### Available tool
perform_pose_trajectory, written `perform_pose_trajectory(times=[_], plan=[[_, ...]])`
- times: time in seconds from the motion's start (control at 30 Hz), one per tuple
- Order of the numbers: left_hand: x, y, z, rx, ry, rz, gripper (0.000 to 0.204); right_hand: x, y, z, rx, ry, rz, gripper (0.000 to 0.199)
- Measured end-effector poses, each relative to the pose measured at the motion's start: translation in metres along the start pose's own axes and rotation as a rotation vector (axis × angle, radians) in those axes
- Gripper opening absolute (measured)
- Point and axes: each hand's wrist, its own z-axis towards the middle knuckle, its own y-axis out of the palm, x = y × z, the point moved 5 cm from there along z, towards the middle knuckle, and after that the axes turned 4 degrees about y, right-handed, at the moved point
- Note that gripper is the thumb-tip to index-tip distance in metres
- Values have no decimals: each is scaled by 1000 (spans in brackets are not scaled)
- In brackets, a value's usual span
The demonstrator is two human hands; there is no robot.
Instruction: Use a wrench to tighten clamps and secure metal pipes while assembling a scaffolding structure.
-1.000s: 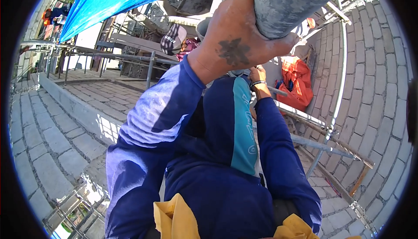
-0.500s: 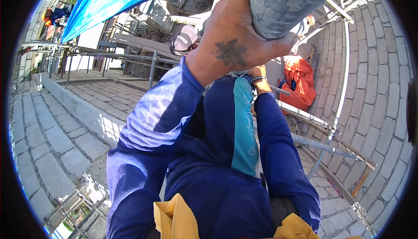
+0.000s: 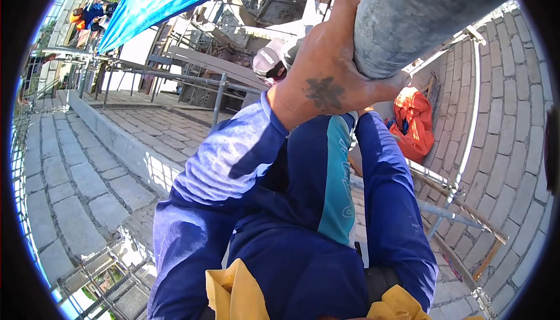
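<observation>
Grey streaked cylinder (image 3: 420,23), one: held in the grip of the left hand (image 3: 332,66), lower end seated at the thumb crook. Right hand (image 3: 366,110) mostly hidden; its grip cannot be told.

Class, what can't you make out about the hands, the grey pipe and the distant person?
In the head view:
Right hand: mostly hidden behind the left hand; grip unclear.
Grey pipe: far end cut off by the top edge.
Distant person: too small to read the hands.

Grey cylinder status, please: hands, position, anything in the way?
Left hand gripping grey cylinder. Cylinder close to camera. Right hand mostly blocked from view by left; grip unclear.
</observation>
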Motion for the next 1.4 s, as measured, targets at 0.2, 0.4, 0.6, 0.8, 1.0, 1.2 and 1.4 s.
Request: perform_pose_trajectory(times=[0.2, 0.4, 0.6, 0.8, 1.0, 1.2, 1.4], plan=[[1, -10, -3, 34, 30, 88, 76, 15, -2, -84, 19, -107, -72, 46], [3, -26, -14, 28, 117, -68, 63, 29, -54, -91, 68, -194, -174, 45], [-147, -50, -204, 1076, -1026, -538, 33, -7, -56, -89, 79, -288, -270, 45], [-234, 26, -278, 786, -1368, -282, 47, -19, -53, -107, -216, -25, -296, 49], [-241, 45, -278, 850, -1334, -127, 36, 49, -44, -88, -338, -176, -808, 43], [-255, 42, -284, 850, -1340, -499, 30, 9, -46, -110, -143, 50, -646, 56], [-240, 27, -274, 835, -1284, -276, 34, -15, -65, -124, -143, 16, -499, 47]])
